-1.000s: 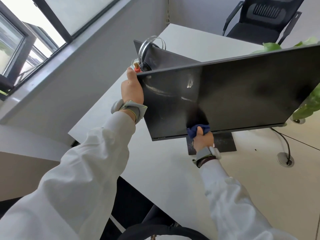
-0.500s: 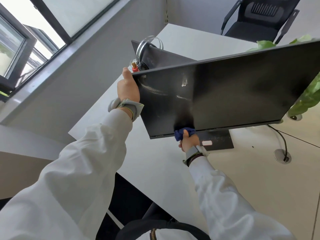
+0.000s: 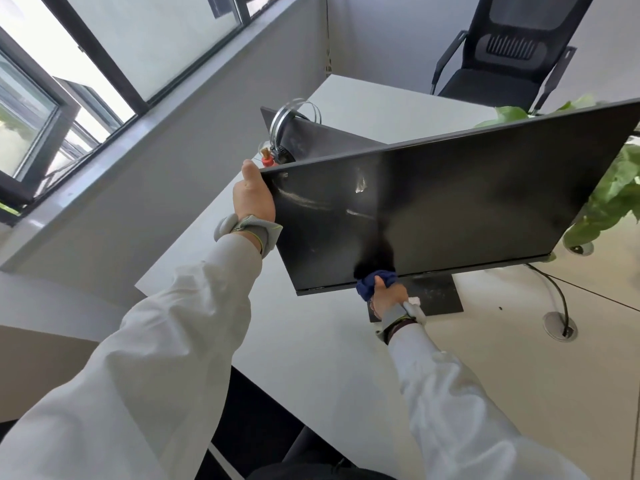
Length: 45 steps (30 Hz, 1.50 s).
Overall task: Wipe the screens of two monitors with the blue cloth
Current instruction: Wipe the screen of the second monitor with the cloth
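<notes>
The left hand [image 3: 252, 199] holds the side edge of the monitor [image 3: 450, 209]. The right hand [image 3: 388, 296] squeezes the blue cloth [image 3: 372, 282] against the screen's bottom edge.

Bunched blue cloth [image 3: 372, 281] against smeared monitor [image 3: 450, 209]
</notes>
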Each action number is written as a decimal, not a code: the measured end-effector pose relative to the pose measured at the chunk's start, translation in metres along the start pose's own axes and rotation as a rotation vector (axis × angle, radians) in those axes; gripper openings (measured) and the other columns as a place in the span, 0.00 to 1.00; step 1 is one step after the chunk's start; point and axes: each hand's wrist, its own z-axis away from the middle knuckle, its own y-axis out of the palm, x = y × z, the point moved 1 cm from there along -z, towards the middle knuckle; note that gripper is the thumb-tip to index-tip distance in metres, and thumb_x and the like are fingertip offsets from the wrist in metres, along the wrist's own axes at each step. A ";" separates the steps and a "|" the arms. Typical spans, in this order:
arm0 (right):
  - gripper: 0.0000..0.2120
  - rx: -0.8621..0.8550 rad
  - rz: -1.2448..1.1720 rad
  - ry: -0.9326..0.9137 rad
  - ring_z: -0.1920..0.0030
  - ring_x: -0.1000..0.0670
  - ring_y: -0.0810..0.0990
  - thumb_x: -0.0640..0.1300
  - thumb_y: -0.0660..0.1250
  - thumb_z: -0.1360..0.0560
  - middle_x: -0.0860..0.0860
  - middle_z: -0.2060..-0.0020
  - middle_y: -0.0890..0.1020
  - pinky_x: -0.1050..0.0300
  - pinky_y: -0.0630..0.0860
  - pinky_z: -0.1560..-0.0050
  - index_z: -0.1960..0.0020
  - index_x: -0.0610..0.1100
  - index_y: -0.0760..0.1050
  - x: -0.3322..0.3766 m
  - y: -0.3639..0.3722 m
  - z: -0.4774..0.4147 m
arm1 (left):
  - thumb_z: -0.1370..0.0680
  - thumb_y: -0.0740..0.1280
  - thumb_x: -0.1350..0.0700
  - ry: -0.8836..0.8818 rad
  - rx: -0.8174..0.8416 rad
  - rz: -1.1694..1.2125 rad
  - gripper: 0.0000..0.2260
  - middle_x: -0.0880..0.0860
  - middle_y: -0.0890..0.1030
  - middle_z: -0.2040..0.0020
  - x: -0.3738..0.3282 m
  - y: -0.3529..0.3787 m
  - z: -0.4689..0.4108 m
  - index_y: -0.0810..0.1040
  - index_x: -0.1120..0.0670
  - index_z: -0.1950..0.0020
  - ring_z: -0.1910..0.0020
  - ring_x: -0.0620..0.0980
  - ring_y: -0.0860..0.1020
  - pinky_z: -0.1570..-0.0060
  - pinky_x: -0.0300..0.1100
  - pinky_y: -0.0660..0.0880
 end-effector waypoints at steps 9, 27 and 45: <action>0.17 -0.034 -0.135 -0.149 0.63 0.42 0.78 0.54 0.64 0.20 0.40 0.59 0.82 0.45 0.78 0.57 0.54 0.39 0.73 0.024 0.000 -0.003 | 0.15 0.47 0.43 0.003 0.032 -0.030 0.21 0.51 0.73 0.60 -0.002 -0.001 -0.003 0.72 0.51 0.58 0.58 0.49 0.72 0.46 0.46 0.66; 0.16 0.007 -0.116 -0.247 0.67 0.43 0.78 0.54 0.63 0.20 0.42 0.64 0.80 0.50 0.76 0.63 0.57 0.41 0.72 0.049 -0.009 0.003 | 0.15 0.46 0.43 0.041 0.008 -0.095 0.23 0.54 0.74 0.55 0.002 0.000 -0.009 0.74 0.57 0.48 0.54 0.51 0.72 0.42 0.50 0.67; 0.16 0.082 -0.271 -0.248 0.76 0.50 0.70 0.54 0.63 0.19 0.48 0.72 0.72 0.59 0.66 0.76 0.57 0.41 0.70 0.074 -0.014 0.018 | 0.16 0.46 0.44 0.032 0.000 -0.112 0.22 0.53 0.73 0.60 0.001 0.001 -0.010 0.70 0.52 0.60 0.57 0.52 0.72 0.49 0.47 0.66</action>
